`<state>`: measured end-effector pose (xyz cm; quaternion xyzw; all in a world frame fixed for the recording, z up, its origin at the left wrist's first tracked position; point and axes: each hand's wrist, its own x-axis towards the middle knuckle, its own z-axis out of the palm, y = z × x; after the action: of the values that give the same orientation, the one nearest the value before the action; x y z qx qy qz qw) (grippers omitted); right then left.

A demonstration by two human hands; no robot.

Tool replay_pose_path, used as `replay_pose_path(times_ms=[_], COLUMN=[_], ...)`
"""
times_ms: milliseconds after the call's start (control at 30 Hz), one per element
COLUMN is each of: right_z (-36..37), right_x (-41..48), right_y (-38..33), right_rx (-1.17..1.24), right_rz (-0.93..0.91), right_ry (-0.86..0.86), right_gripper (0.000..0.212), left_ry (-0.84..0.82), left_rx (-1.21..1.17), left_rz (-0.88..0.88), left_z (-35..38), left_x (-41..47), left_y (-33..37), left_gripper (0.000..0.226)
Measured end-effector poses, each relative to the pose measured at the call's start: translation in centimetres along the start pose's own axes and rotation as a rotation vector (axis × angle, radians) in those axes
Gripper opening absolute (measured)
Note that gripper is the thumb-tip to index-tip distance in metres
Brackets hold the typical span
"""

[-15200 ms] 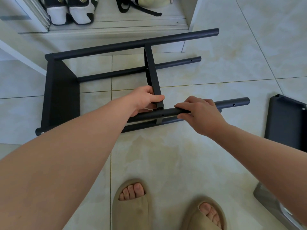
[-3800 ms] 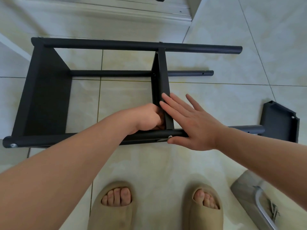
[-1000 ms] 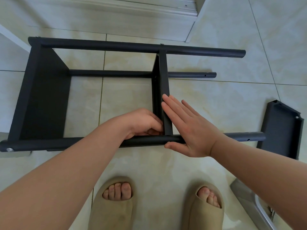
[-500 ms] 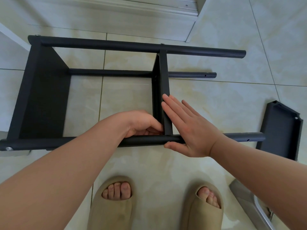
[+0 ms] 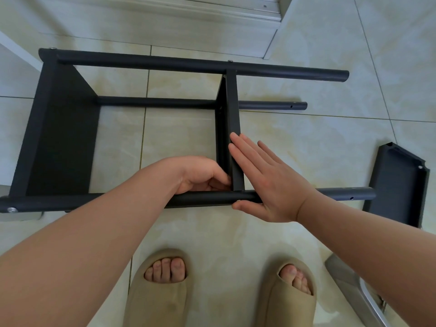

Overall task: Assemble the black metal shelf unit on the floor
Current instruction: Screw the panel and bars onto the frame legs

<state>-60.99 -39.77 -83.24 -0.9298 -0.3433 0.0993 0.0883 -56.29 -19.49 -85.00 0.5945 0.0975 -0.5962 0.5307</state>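
The black metal shelf unit lies on its side on the tiled floor. Its end shelf (image 5: 61, 138) joins the far pole (image 5: 165, 63) and the near pole (image 5: 342, 194). The middle shelf (image 5: 232, 109) stands on edge between these poles. My left hand (image 5: 200, 175) is curled at the corner where the middle shelf meets the near pole, fingertips pinching the shelf's inner edge. Anything small in those fingers is hidden. My right hand (image 5: 266, 182) lies flat and straight against the shelf's right face, with its thumb under the near pole.
A loose black shelf panel (image 5: 398, 185) lies at the right, just beyond the near pole's end. A grey metal piece (image 5: 354, 291) sits at the bottom right. My two feet in tan slippers (image 5: 158, 298) stand below the frame. A white cabinet base runs along the top.
Since 15 seconds ago my right hand has left the near pole and now lies flat against the middle shelf. Over the last second neither hand has visibly moved.
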Motion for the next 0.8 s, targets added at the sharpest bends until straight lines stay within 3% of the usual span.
replay_pose_path(times_ms=[167, 300, 567, 733, 800], right_z=[-0.03, 0.02, 0.04, 0.05, 0.04], right_x=[0.04, 0.0, 0.03, 0.04, 0.03], right_y=[0.04, 0.05, 0.03, 0.04, 0.02], right_rx=[-0.01, -0.009, -0.009, -0.016, -0.02], right_rz=[0.003, 0.002, 0.004, 0.003, 0.003], right_ry=[-0.015, -0.009, -0.006, -0.01, -0.01], right_gripper=[0.099, 0.099, 0.099, 0.099, 0.099], left_ry=[0.037, -0.015, 0.022, -0.025, -0.058], left_rx=[0.032, 0.001, 0.066, 0.056, 0.044], left_rz=[0.057, 0.051, 0.07, 0.05, 0.038], left_z=[0.13, -0.26, 0.1, -0.27, -0.39], left_x=[0.35, 0.19, 0.33, 0.35, 0.24], left_y=[0.02, -0.13, -0.01, -0.15, -0.13], left_gripper=[0.014, 0.036, 0.013, 0.041, 0.042])
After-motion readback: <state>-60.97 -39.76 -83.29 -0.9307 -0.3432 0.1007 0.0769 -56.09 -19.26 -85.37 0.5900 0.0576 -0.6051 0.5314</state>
